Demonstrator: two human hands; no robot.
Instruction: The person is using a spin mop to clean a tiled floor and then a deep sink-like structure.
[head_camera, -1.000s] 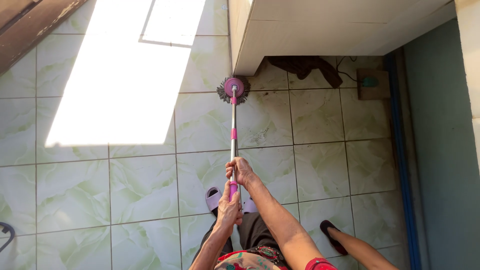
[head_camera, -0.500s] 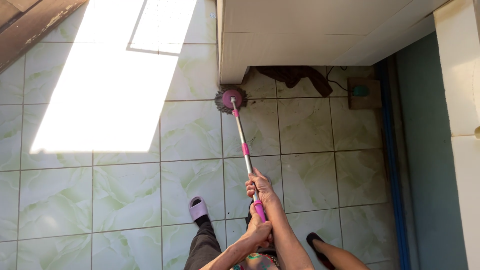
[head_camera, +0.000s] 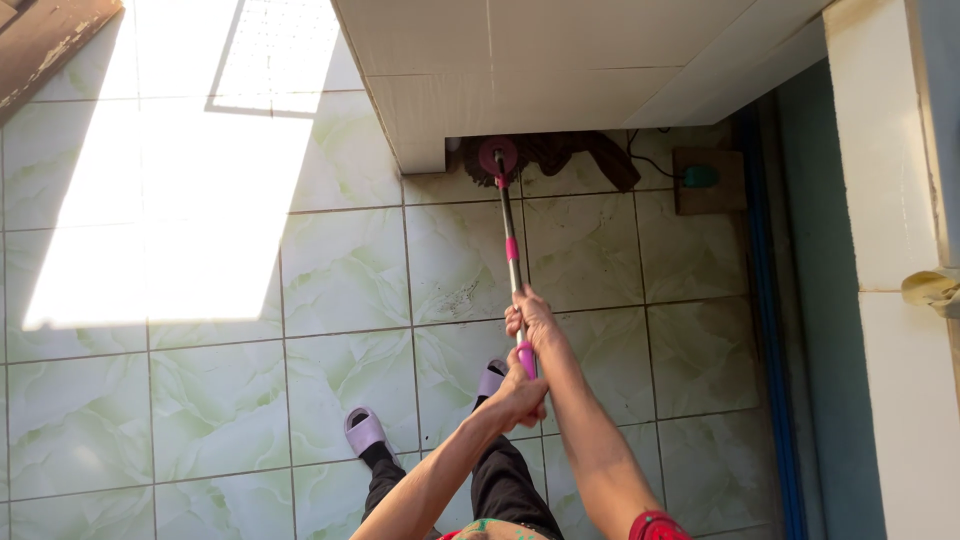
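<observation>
Both hands grip the mop handle (head_camera: 512, 255): the right hand (head_camera: 528, 318) wrapped higher, the left hand (head_camera: 520, 392) closed lower. The mop head (head_camera: 497, 157) sits far, under the white tiled ledge (head_camera: 420, 130) (partly hidden); it could snag the dark cloth (head_camera: 590, 155) or the cable (head_camera: 655, 160) beside it

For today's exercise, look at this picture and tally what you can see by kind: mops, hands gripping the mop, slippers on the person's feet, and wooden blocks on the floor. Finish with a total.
Mop: 1
Hands on the mop handle, right hand above, left hand below: 2
Lilac slippers: 2
Wooden block by the wall: 1
Total: 6
</observation>
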